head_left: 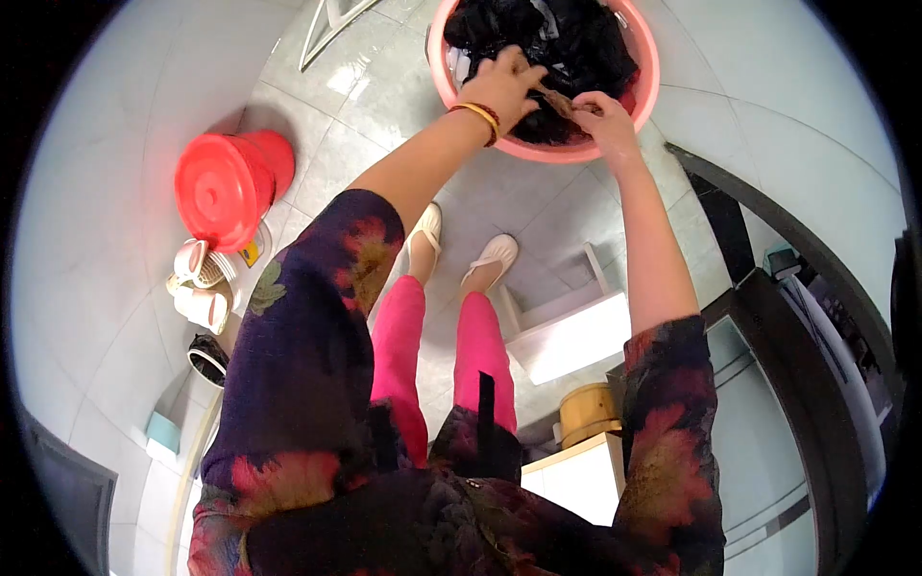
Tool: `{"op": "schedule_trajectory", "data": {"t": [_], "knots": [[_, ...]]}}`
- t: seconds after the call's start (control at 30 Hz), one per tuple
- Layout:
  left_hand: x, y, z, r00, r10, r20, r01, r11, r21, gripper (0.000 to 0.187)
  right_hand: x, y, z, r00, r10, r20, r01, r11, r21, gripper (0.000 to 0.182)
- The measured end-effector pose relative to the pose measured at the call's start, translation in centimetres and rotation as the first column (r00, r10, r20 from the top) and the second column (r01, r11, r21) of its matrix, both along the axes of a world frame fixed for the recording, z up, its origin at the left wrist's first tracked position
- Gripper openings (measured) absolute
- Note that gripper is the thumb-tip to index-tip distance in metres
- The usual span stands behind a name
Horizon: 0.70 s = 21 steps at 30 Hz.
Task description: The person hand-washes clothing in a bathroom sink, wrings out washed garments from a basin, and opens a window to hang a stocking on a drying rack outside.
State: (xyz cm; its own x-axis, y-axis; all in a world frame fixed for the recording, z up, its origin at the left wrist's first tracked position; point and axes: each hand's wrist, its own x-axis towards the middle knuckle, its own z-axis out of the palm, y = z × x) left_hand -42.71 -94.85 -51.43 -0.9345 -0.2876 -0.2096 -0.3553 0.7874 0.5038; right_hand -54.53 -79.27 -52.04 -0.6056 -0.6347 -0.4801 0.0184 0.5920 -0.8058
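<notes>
A pink basin (649, 58) stands on the floor at the top of the head view, filled with dark wet clothes (586, 48). Over its near side, my left hand (503, 88) and my right hand (607, 125) hold a thin brown piece of cloth (557, 100) stretched between them. The left fingers grip its left end, partly hidden behind the hand. At the right end, my thumb and fingers pinch it. A yellow and a dark red band circle my left wrist.
A red lidded bucket (213, 192) stands on the left, with pale shoes (204, 305) nearby. A white stool (576, 336) is behind my feet. A round wooden container (588, 413) sits on a white cabinet (581, 480). A glass-panelled door (759, 422) is at right.
</notes>
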Motion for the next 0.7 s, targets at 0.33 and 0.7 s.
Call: {"op": "schedule_trajectory", "data": {"t": [0.33,0.7], "knots": [[-3.3,1.1,-12.3,0.848,-0.222,0.481,0.269,0.963,-0.030,0.044,-0.7,-2.3,-11.4,0.645,0.706,-0.293,-0.378,0.628,0.680,0.030],[-2.2,-0.5,-9.0,0.914,-0.273,0.302,0.182,0.938,0.296,0.051,0.6,-1.6,0.0,0.851,-0.224,0.474,0.320,0.938,-0.131,0.022]]}}
